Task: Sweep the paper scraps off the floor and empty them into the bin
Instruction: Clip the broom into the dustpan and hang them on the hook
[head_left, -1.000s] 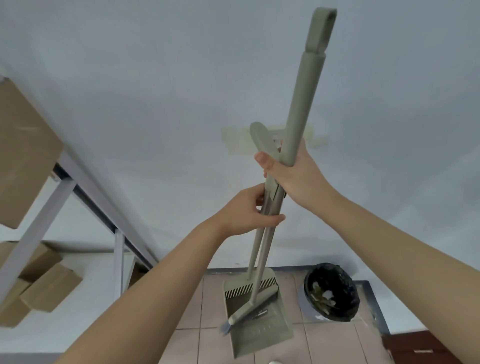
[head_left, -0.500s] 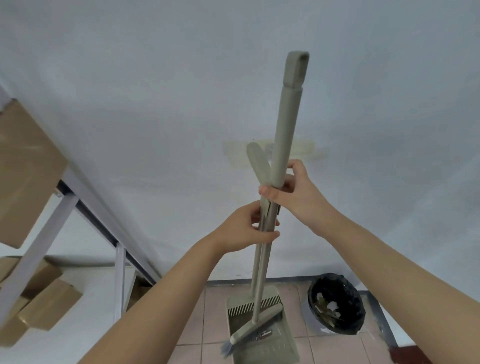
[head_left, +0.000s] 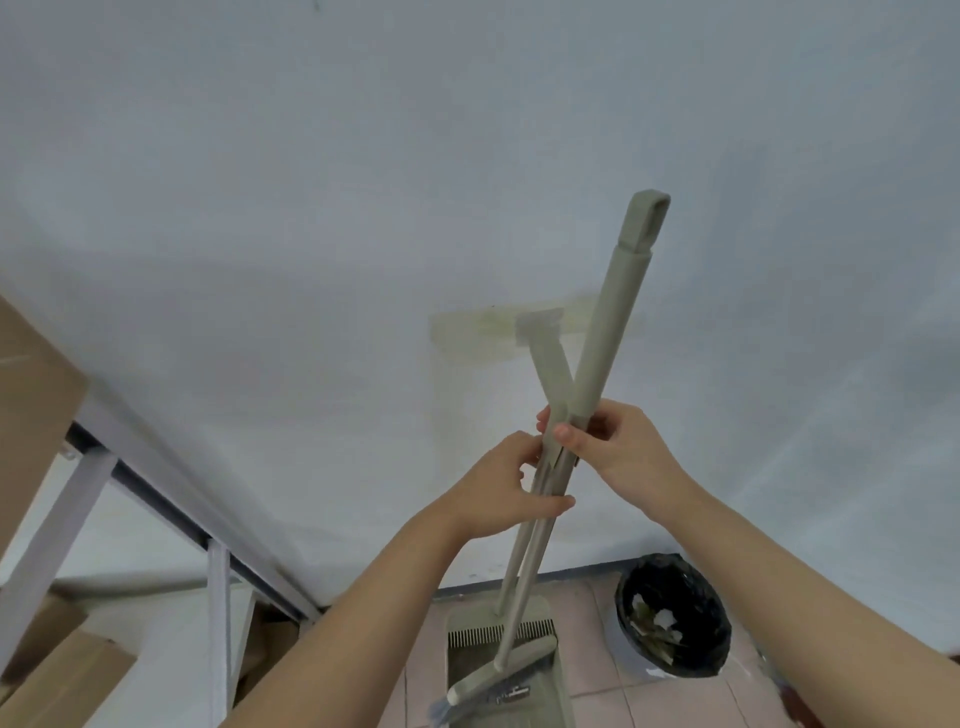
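I hold an olive-green broom and a matching long-handled dustpan upright against the pale wall. My left hand (head_left: 501, 491) grips the two thin shafts together. My right hand (head_left: 615, 449) grips the thick broom handle (head_left: 610, 322) where it crosses the shorter dustpan handle (head_left: 550, 369). Below, the broom head (head_left: 498, 675) lies across the dustpan tray (head_left: 514, 701), which stands on the tiled floor. To the right stands the bin (head_left: 675, 616), lined with a black bag, with paper scraps (head_left: 652, 626) inside.
A grey metal shelf frame (head_left: 156, 488) runs along the left, with cardboard boxes (head_left: 62, 675) on and under it. Pinkish floor tiles (head_left: 597, 670) surround the dustpan and bin. A dark red object (head_left: 802, 709) shows at the lower right edge.
The broom handle has tilted to the right, so it now crosses the dustpan handle in an X. Both hands have slid lower in view, and the view has tipped down.
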